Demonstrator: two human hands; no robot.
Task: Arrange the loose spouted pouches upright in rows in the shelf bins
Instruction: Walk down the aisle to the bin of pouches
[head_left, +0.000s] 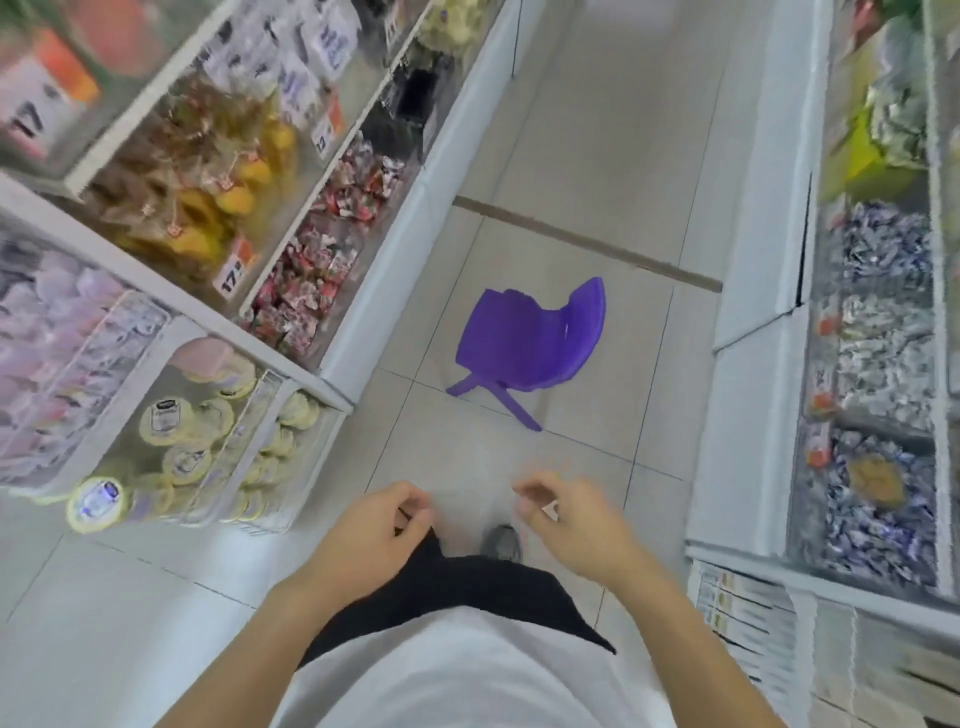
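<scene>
- Head view: we see shelf bins at left holding red-wrapped sweets, yellow packets and round lidded tubs.
- Pale pink packs fill the far-left bin; too blurred for us to confirm as spouted pouches.
- Our left hand and right hand hang loosely curled, holding nothing, above the floor near a purple chair.

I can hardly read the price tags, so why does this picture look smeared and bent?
Head view: motion blur smears the left shelf bins and right bins; the purple chair stays fairly crisp; wide-angle distortion bows the shelf edges; lighting is even, without harsh shadows.
</scene>
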